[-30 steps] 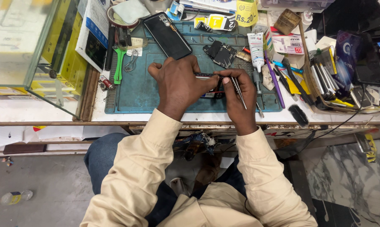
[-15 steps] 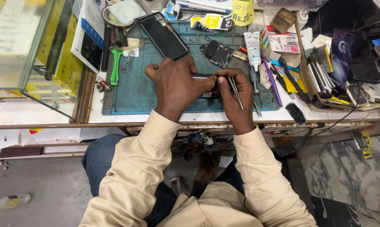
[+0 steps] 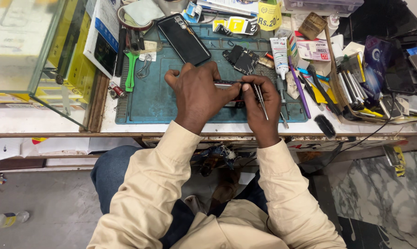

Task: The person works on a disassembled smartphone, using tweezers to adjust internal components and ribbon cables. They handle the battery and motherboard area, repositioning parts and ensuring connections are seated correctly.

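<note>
My left hand grips a phone frame by its edge, held just above the teal work mat. My right hand pinches the same phone from the right and also holds metal tweezers that point down toward me. Most of the phone is hidden under my fingers. A black phone back panel lies on the mat behind my left hand. A dark circuit board rests behind my right hand.
A white glue tube and purple tool lie right of the mat. A cluttered tray of tools stands at far right. Green pliers and a glass display case sit left. The counter's front edge runs below my wrists.
Both hands stay on the phone over the mat; the view has shifted slightly. My right fingers have closed in a little on the phone's right end.
</note>
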`<action>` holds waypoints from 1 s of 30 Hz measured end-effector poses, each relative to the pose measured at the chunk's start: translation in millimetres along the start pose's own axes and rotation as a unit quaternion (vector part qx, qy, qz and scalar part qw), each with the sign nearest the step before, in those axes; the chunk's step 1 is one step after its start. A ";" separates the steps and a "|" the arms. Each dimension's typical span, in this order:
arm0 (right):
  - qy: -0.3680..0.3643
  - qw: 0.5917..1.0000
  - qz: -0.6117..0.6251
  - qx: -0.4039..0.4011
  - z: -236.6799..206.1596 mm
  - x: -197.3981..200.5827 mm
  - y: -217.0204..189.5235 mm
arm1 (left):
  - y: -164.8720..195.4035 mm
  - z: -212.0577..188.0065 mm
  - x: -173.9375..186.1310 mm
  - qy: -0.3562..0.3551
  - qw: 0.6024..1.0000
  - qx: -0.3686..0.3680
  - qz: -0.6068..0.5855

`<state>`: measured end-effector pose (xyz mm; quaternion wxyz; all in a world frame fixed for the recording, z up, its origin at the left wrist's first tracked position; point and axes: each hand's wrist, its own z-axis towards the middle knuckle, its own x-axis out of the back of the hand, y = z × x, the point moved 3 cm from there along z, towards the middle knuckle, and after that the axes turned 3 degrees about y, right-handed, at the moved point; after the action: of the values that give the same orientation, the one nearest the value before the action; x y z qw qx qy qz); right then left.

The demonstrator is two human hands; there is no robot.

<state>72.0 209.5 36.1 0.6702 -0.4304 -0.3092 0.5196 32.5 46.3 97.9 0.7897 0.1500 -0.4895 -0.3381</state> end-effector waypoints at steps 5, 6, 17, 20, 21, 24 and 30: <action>-0.010 1.000 0.000 0.029 -0.4 2.1 -5.4 | -3.4 0.2 -0.6 0.009 1.000 -0.023 -0.013; -0.012 0.999 -0.004 0.031 -0.3 2.4 -6.2 | -3.8 0.6 -1.2 0.010 1.000 -0.027 -0.010; -0.030 0.999 -0.020 0.037 -1.2 3.1 -11.8 | -20.6 3.2 0.7 -0.056 0.992 -0.110 -0.025; -0.024 0.999 -0.048 0.006 -1.9 3.8 -12.1 | -25.1 0.7 3.1 -0.076 0.989 -0.123 -0.009; -0.019 0.998 -0.062 -0.023 -2.1 3.7 -11.0 | -25.5 -0.4 3.7 -0.083 0.988 -0.127 -0.011; -0.011 0.994 -0.084 -0.073 -2.9 2.1 -11.1 | -25.5 -4.3 7.6 -0.095 0.985 -0.145 -0.017; -0.039 0.989 -0.130 0.059 -2.8 -7.3 -22.0 | -30.0 -13.3 15.1 -0.097 0.982 -0.165 -0.011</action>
<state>81.9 199.8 54.9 0.7440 -0.3253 -0.3572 0.4616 37.0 13.0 84.7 0.7488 -0.0098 -0.4993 -0.4358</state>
